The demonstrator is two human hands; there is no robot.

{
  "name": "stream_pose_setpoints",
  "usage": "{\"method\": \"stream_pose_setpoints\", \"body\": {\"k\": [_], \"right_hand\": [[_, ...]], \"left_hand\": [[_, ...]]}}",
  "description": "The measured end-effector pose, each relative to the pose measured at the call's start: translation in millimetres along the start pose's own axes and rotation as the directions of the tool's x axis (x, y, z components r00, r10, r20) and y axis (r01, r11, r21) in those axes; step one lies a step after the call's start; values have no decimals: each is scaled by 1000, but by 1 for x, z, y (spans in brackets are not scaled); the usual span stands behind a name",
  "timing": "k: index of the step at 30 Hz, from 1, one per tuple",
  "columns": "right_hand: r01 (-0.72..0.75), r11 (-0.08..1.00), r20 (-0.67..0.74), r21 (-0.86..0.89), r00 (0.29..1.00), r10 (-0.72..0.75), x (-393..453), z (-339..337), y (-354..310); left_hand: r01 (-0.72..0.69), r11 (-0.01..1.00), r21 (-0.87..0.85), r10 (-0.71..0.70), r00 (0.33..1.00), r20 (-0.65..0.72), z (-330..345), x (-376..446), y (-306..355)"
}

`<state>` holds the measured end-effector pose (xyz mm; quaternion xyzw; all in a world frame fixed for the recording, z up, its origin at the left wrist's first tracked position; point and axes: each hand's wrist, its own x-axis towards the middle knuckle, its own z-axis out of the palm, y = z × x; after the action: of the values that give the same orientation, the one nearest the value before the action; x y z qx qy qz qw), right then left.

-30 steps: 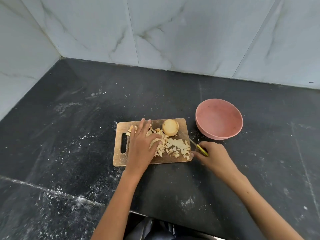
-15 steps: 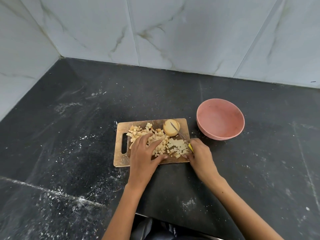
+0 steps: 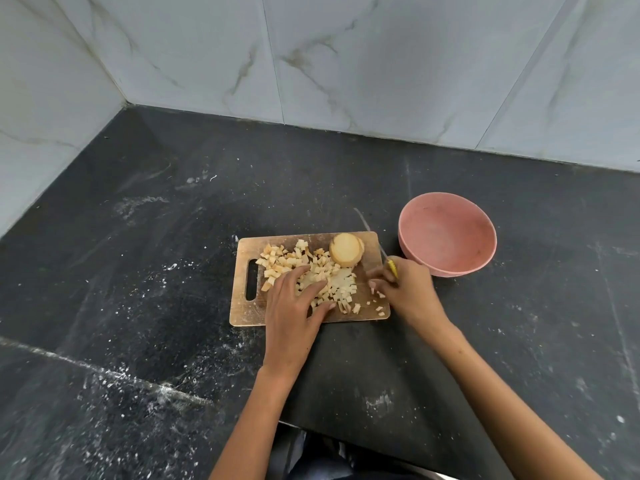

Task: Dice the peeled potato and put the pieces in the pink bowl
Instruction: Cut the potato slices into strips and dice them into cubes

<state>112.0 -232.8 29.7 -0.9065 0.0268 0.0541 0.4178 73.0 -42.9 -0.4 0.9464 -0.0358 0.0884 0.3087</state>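
Nearest the camera, at the bottom of the frame, we saw two bare forearms reaching up from the lower edge over the dark stone countertop [image 3: 138, 237], which was flecked with pale dusty marks. Just above centre-left of them, the left hand [image 3: 294, 306] lay palm down on the wooden cutting board [image 3: 247, 308], its fingers spread wide and straight, the fingertips resting on the pile of diced potato pieces [image 3: 311, 268]. To the right, the right hand [image 3: 403, 289] sat at the board's right edge with its fingers curled round a yellow-handled knife [image 3: 388, 261]; only a bit of the handle showed above the knuckles, and the thin blade ran up and to the left from it, past the board's upper right corner. A few loose cubes lay on the board just beside that hand. The board itself lay a little below the middle of the frame, its handle slot at the left end. At its upper right corner, the uncut potato chunk [image 3: 346, 249] stood with its flat cut face toward us, touching the far side of the diced pile. Further up and to the right, near the board but apart from it, stood the pink bowl [image 3: 446, 233], and we saw no potato inside it. Across the top of the frame ran the marble-patterned wall tiles [image 3: 381, 64], meeting in a corner at the upper left.
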Motion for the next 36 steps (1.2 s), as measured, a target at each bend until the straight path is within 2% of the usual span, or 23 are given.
{"method": "stream_pose_setpoints", "body": {"k": [3,5,8,12,15,19,21,24,26,30,33,36], "right_hand": [[-97,994,68,41,993,94,-10,-10,12],[-125,990,92,-69,987,131,-15,-4,17],[-75,977,63,-199,994,89,-17,14,13],[-13,993,53,-118,998,19,-11,35,-5],[21,998,-55,-63,998,-25,-8,30,-10],[-38,999,-156,6,987,38,-12,9,2],[-96,992,-134,-85,987,84,-15,12,3],[-29,987,-82,-160,996,16,-13,30,-7],[-15,994,-60,-110,998,8,-9,35,-13],[-91,995,-57,-33,994,89,-11,19,1],[-139,989,58,-49,988,142,-20,21,5],[-110,993,42,42,993,108,-16,35,-6]], "left_hand": [[-13,1000,7,13,999,-36,2,-1,0],[-15,1000,10,15,999,-37,2,0,0],[-20,1000,17,20,999,-35,1,0,1],[-26,999,26,27,999,-38,-1,0,3],[-22,1000,20,23,999,-35,-3,1,4],[-21,1000,6,21,999,-38,-3,3,4],[-23,1000,-1,23,999,-38,-2,3,5],[-32,999,0,32,999,-28,-2,6,6],[-43,999,5,43,999,-27,-3,8,6],[-32,999,11,32,999,-35,-7,12,4],[-23,1000,1,23,1000,-18,-7,16,4],[-34,999,-3,34,999,7,-6,23,7]]}}
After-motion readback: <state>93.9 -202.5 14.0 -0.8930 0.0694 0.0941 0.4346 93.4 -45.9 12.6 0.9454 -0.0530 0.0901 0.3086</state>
